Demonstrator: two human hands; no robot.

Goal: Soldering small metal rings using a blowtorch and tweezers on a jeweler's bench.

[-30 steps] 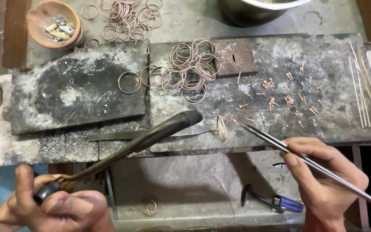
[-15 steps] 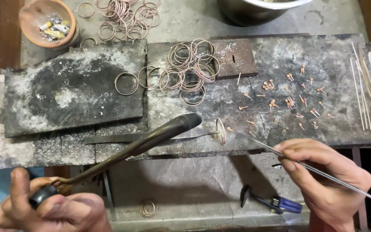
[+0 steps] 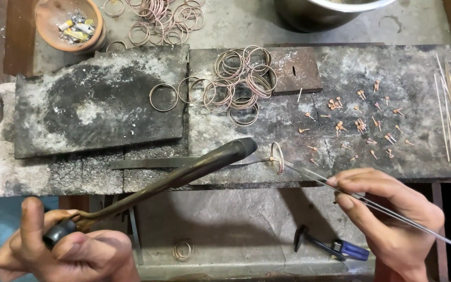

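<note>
Your left hand (image 3: 66, 250), cut off by the bottom edge, is closed round the dark grip of a blowtorch (image 3: 184, 175) whose long tube slants up to a nozzle at the slab's front edge; whether a flame burns there is hard to make out. Your right hand (image 3: 387, 219) pinches long tweezers (image 3: 340, 189), their tail running off past your wrist, their tips at a small metal ring (image 3: 276, 157) standing on edge just right of the nozzle. A blue-handled tool (image 3: 335, 247) lies below, partly hidden by that hand. Farther back sit tiny copper pins (image 3: 361, 125), a heap of wire rings (image 3: 238, 83), thin rods (image 3: 447, 109), a clay bowl (image 3: 69, 23) and a cropped steel pot (image 3: 330, 10)
</note>
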